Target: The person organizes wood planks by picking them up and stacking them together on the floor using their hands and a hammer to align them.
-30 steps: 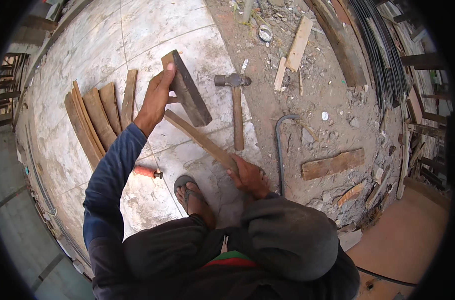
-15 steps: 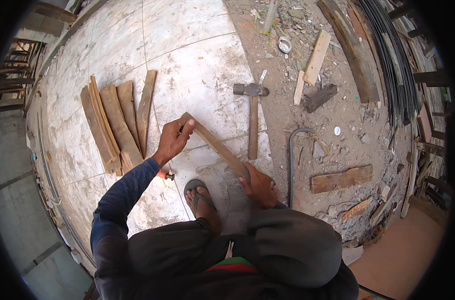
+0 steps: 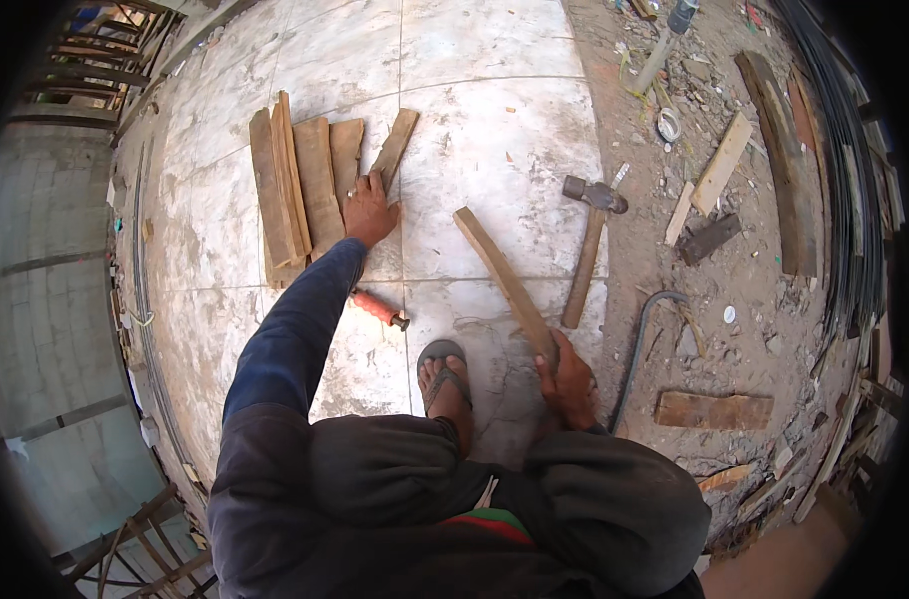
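Observation:
My right hand is closed round the near end of a narrow wooden strip, which slants away to the left above the tiles. At the right side of a group of rough brown boards, my left hand lies over a wooden plank. Its fingers appear curled on the plank, and the hand and forearm hide the plank's near part. A red-handled tool with a dark end rests on the tiles by my left forearm. Right of the strip lies a hammer with a wooden handle.
Pale floor tiles meet rubble-strewn dirt on the right. A bent dark hose, a short board, a pale offcut, a thick beam and bundled black rods lie there. My sandalled foot stands on the tiles.
My left hand has let go of the strip's far end and reached out to the plank beside the boards. My right hand keeps the strip. The view has swung left.

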`<state>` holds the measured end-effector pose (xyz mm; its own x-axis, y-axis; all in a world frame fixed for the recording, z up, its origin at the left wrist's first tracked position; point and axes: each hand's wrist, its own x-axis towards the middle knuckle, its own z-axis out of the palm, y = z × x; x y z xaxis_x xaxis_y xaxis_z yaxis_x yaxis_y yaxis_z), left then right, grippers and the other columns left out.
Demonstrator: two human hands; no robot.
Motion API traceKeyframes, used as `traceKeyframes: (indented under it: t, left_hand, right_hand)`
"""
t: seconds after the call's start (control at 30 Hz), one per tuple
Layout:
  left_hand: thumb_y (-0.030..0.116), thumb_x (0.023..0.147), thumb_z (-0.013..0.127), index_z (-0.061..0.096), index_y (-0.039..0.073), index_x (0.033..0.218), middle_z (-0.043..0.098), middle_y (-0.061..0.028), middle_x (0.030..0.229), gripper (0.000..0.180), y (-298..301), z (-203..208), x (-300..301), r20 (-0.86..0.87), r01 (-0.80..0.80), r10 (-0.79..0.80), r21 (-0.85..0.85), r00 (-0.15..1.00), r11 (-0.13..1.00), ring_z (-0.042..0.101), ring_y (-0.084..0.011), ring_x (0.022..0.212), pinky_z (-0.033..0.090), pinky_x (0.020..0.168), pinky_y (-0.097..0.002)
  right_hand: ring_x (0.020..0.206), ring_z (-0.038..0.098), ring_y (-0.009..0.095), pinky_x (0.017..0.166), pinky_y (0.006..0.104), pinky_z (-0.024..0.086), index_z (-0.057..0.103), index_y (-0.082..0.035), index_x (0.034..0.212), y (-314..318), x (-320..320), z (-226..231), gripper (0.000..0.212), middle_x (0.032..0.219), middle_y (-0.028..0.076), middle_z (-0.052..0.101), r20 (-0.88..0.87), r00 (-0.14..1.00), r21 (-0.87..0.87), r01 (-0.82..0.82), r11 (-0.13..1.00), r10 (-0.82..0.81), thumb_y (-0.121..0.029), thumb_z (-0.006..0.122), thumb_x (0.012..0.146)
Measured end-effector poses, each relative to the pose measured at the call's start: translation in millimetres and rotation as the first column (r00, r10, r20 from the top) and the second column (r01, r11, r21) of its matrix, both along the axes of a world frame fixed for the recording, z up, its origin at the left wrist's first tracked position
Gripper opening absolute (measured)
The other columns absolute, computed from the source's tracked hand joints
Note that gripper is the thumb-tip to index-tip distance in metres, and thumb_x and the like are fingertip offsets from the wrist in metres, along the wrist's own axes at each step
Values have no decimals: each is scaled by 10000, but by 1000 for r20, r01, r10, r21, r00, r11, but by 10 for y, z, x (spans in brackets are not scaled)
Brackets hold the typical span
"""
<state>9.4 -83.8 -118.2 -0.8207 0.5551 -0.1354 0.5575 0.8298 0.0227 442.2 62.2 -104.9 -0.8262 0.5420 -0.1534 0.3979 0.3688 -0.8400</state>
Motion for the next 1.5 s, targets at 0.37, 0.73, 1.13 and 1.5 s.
traceKeyframes:
  t: [0.37, 0.73, 1.13, 1.5]
  left_hand:
    - [418, 846, 695, 552, -11, 1180, 543, -165, 1129, 562, 3, 33, 49, 38, 155, -157, 39, 987, 987, 637, -359, 985, 478, 884, -479]
    - [422, 935, 627, 664, -106, 1042, 655, -184, 807, 540, 159, 904, -242, 379, -383, 138, 709, 915, 592, 643, -249, 748, 488, 698, -342]
    - [644, 761, 713, 440, -193, 1309, 556, -374, 1245, 1037, 89, -97, 94, 233, -458, 419, 148, 878, 877, 553, -420, 1230, 459, 1018, -424]
    - [608, 717, 777, 337, -101, 1413, 387, -322, 1425, 1087, 14, 56, 93, 282, -282, 247, 90, 927, 955, 531, -415, 1225, 454, 1008, -478]
  right_hand:
    - [1065, 636, 436, 904, 456, 505, 462, 2, 1377, -15, 23, 3, 533, 1183, 284, 629, -2, 999, -60, 48, 997, -48, -212, 633, 920]
    - [1119, 617, 449, 963, 449, 477, 418, 6, 1419, 10, -24, 130, 542, 1194, 315, 619, 93, 995, -102, 30, 994, -21, -227, 577, 956]
    - [1073, 632, 449, 908, 451, 504, 486, 9, 1357, 17, -37, 127, 494, 1169, 297, 633, 57, 998, -38, 14, 999, -12, -217, 617, 937]
    - [1106, 623, 441, 951, 444, 485, 489, -6, 1360, 13, -64, 134, 479, 1200, 278, 630, 50, 999, -75, 7, 997, -3, -209, 606, 942]
